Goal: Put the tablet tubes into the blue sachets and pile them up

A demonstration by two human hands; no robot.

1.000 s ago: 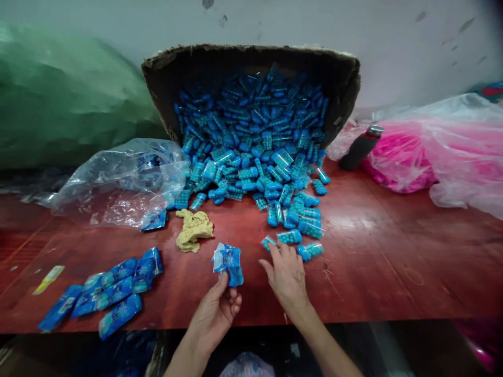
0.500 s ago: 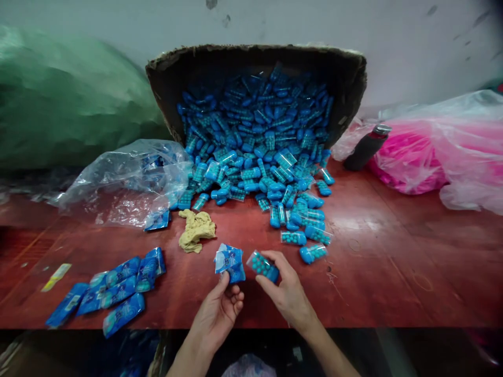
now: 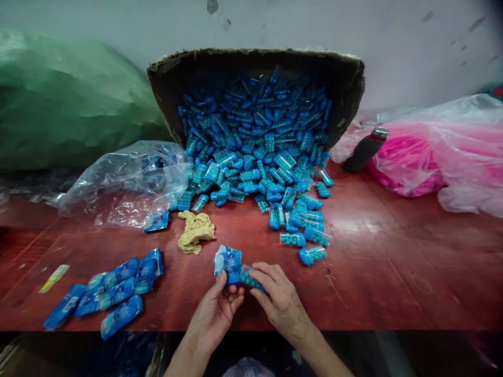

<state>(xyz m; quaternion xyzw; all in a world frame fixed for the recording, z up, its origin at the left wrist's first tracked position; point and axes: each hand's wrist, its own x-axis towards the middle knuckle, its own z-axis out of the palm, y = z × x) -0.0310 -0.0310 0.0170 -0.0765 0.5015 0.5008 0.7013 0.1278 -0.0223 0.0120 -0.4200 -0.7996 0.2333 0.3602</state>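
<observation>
Between its thumb and fingers, my left hand pinches a blue printed sleeve over the red table, near its front edge. My right hand holds a clear container of turquoise balls, whose clear end meets the right side of the sleeve. Whether that end is inside the sleeve cannot be made out. Several wrapped blue packs lie at the left. A large pile of blue-capped containers spills from a tipped cardboard box beyond my hands.
A yellow-green lump sits beyond my left hand. Farther left are a clear plastic bag, a yellow strip and a big green sack. On the right stand a dark bottle and pink bags.
My right hand has moved left with the container, bringing it against the sleeve. My left hand still holds the sleeve in nearly the same place.
</observation>
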